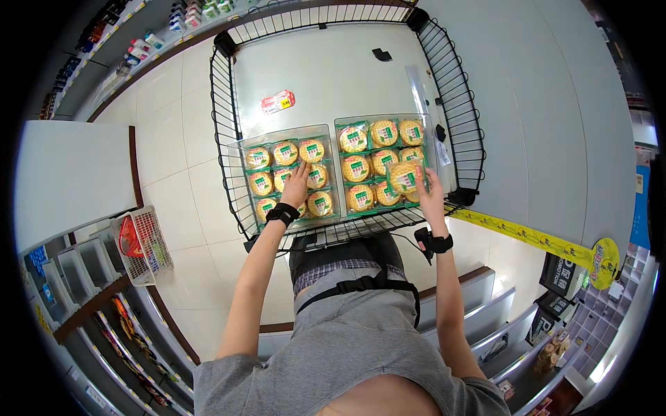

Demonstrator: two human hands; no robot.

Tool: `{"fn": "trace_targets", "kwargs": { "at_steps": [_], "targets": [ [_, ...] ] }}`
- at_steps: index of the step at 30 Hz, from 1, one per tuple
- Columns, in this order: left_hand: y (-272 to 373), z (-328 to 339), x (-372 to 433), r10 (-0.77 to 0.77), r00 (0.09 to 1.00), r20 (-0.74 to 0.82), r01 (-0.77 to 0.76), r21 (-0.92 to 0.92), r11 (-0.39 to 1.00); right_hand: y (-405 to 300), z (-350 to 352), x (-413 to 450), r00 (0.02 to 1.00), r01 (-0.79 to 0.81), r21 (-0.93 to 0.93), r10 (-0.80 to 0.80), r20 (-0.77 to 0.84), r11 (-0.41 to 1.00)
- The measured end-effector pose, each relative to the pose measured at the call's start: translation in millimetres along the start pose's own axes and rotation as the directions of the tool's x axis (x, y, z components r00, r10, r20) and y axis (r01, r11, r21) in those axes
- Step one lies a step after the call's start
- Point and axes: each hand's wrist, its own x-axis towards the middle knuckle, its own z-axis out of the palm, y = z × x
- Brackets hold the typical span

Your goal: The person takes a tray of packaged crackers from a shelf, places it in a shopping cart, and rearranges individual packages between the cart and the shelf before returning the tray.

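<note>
My right hand [431, 196] grips a clear-wrapped pack of round yellow biscuits [406, 177] at its right edge. The pack is tilted above the right clear plastic tray [337, 156], partly covering the packs beneath. Rows of similar packs [356, 169] with green-edged wrappers fill that tray. Beside it, the left clear plastic tray [237, 143] holds more of them [260, 183]. Over its middle, my left hand [295, 188] rests with fingers stretched out on the packs, holding nothing that I can see. It hides part of the middle and near rows.
Black wire rails [473, 125] fence the white display table [322, 62]. A red-and-white price tag [278, 102] and a black plastic piece [382, 54] lie on it. Grey panelling [541, 104] adjoins on the right. A plastic basket [148, 247] stands at left; bottles line a shelf [171, 44].
</note>
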Motion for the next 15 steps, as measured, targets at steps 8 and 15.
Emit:
{"fn": "trace_targets", "kwargs": {
  "at_steps": [8, 15],
  "targets": [
    [-5.4, -22.1, -13.4, -0.050, 0.995, -0.090, 0.051, 0.016, 0.999, -64.7, 97.0, -12.5, 0.862, 0.300, -0.096, -0.227, 0.453, 0.949],
    [-36.1, -57.6, -99.8, -0.186, 0.968, -0.168, 0.170, -0.106, 0.980, -41.0, 194.8, -25.0, 0.618, 0.512, -0.333, -0.071, 0.783, 0.792]
  ]
}}
